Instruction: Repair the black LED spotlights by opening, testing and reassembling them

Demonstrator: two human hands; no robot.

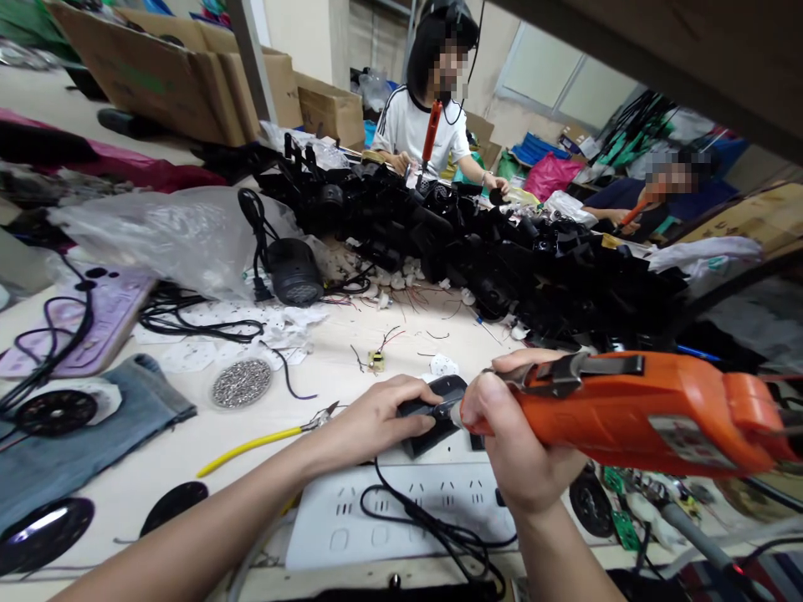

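My right hand (520, 435) is wrapped round an orange electric screwdriver (621, 410), whose tip points left and down at a small black plastic part (432, 422). With its fingers closed on that black part, my left hand (382, 414) holds it just above a white power strip (401, 502). A black cable (432, 527) lies in loops over the strip. Yellow-handled cutters (263, 445) rest left of my left hand. Behind them sits a round dish of small screws (241, 383). A small circuit board with wires (376, 359) lies beyond my left hand.
A large pile of black parts (439, 234) spans the back. A black round device (294, 272) and plastic bag (169, 234) stand at left, near a purple phone (106, 318). Two people sit across the table. Green circuit boards (621, 518) lie at right.
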